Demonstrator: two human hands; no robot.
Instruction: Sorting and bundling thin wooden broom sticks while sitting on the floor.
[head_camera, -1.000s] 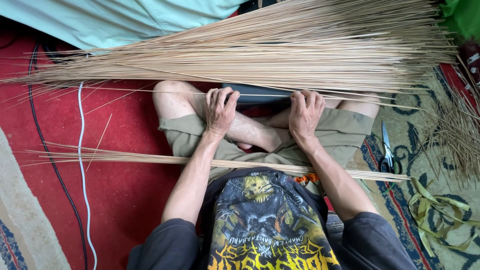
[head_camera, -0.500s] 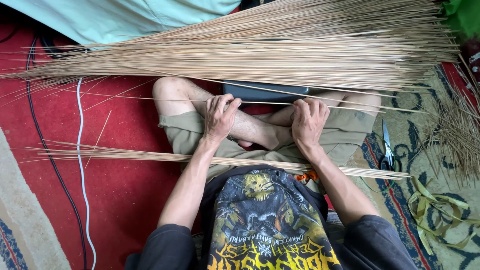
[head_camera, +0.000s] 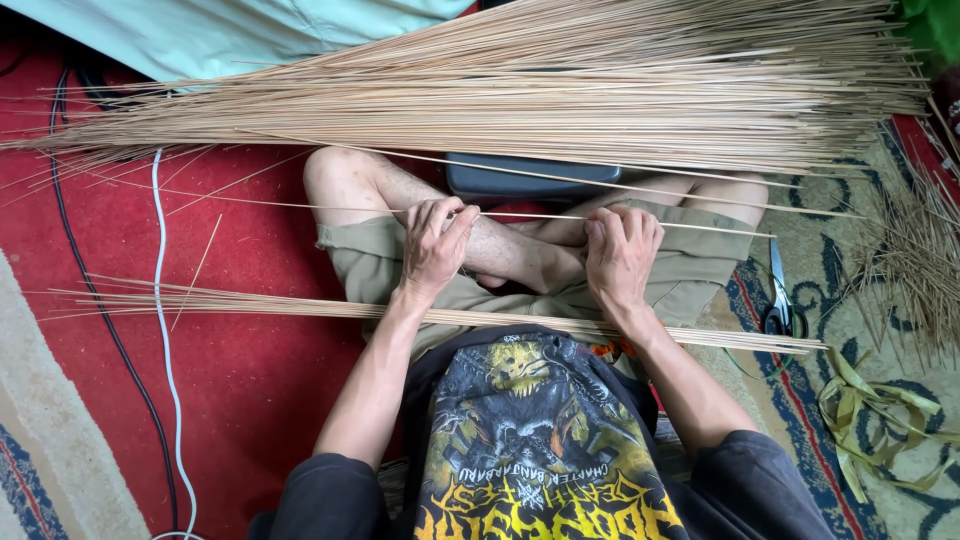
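One thin pale stick (head_camera: 560, 218) runs straight across my crossed legs, pinched in both hands. My left hand (head_camera: 435, 245) grips it with fingers curled near its middle; my right hand (head_camera: 620, 250) is closed on it further along. Beyond my knuckles lies the big heap of sticks (head_camera: 560, 90), close above. Behind my wrists a smaller bundle (head_camera: 250, 302) crosses my lap. Scissors (head_camera: 778, 295) lie just right of my right hand, on the patterned rug (head_camera: 840, 270).

Black short-sleeved tee (head_camera: 540, 440) — yellow-grey skull graphic; khaki shorts (head_camera: 370, 262), bare legs.
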